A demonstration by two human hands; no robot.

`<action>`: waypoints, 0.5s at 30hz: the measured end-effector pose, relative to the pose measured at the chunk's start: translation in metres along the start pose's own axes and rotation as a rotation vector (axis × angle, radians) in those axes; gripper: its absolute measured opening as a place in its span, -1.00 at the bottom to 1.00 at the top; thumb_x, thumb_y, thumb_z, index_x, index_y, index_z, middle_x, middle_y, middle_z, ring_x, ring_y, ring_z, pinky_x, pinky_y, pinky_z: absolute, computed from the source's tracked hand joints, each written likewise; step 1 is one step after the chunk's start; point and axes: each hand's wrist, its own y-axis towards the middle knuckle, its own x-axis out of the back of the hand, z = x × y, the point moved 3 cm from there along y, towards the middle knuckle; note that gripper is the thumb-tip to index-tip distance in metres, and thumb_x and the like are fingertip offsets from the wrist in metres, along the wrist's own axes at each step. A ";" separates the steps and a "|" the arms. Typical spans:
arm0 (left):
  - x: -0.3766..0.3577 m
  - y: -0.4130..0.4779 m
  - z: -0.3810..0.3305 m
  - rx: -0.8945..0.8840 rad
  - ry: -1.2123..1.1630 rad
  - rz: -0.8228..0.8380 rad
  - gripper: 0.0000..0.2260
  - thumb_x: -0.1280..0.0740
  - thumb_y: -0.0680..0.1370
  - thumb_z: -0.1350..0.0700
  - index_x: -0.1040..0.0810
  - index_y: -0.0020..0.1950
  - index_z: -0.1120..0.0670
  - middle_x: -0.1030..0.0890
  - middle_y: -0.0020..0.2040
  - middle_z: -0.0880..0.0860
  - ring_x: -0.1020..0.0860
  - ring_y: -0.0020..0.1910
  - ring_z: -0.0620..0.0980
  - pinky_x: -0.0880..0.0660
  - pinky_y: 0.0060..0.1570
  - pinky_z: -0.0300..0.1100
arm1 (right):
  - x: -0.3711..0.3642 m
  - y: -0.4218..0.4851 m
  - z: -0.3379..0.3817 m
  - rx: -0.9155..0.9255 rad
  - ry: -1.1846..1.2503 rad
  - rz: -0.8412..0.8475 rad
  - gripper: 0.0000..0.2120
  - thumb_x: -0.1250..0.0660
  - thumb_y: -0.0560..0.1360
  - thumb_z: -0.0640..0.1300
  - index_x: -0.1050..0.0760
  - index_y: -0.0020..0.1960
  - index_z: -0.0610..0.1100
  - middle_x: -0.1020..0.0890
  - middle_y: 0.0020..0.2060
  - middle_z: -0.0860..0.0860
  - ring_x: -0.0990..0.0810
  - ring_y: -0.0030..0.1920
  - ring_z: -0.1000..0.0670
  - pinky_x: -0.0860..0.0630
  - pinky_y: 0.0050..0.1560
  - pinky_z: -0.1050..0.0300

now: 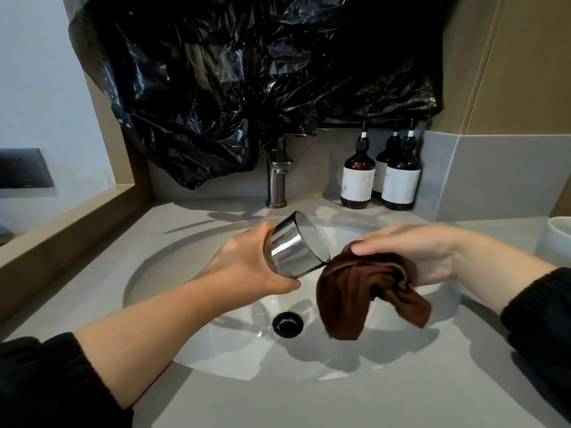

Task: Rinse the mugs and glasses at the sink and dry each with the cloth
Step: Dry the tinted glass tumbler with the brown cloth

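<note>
Over the middle of the white, smooth oval sink (234,350), the left hand (247,261) grips a glass (293,245) round its base, thumb below and fingers curled behind it. The glass is a smoky grey, see-through tumbler with straight walls that widen slightly toward a thin rim. It lies tilted on its side with its mouth turned to the right, and the rim is just beside the cloth (364,288); whether they touch cannot be told. The cloth is dark brown, soft and nappy. The right hand (411,251) holds it bunched, fingers closed over the top fold, and two loose ends hang down above the round black drain (288,323). The basin is set under a matt grey stone worktop (92,273). At the worktop's back edge stands a brushed-metal tap (278,177), and in the back right corner stand three amber pump bottles (357,177) with pale labels, close together. Crinkled, glossy black plastic sheeting (247,72) hangs on the wall above. Both forearms come out of black sleeves (46,381).
</note>
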 end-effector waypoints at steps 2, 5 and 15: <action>0.001 0.000 0.000 0.026 -0.017 -0.005 -0.37 -0.56 0.25 -0.15 -0.29 0.18 -0.22 -0.47 -0.06 -0.24 -0.46 -0.11 -0.29 -0.36 -0.23 -0.41 | 0.001 0.002 -0.001 0.015 0.044 0.058 -0.54 -0.40 0.32 -0.35 -0.43 0.21 -0.36 -0.58 -0.07 -0.23 -0.60 -0.14 -0.13 -0.60 -0.12 0.03; 0.000 0.000 -0.002 0.042 0.000 -0.003 -0.40 -0.56 0.25 -0.15 -0.26 0.12 -0.22 -0.47 -0.07 -0.24 -0.46 -0.13 -0.28 -0.34 -0.28 -0.43 | 0.007 0.006 0.004 0.115 -0.035 -0.148 -0.70 -0.36 0.43 -0.42 -0.49 0.14 -0.27 -0.64 -0.01 -0.22 -0.63 -0.01 -0.17 -0.58 -0.01 0.04; -0.001 -0.004 -0.013 0.050 -0.085 0.005 -0.47 -0.57 0.26 -0.08 -0.29 0.01 -0.26 -0.54 -0.19 -0.22 -0.47 -0.23 -0.45 -0.35 -0.37 -0.50 | 0.011 -0.029 0.051 0.695 -0.613 -0.871 -0.89 -0.31 0.54 -0.20 -0.61 -0.11 -0.15 -0.61 -0.22 -0.01 -0.51 -0.20 0.04 -0.39 -0.24 0.38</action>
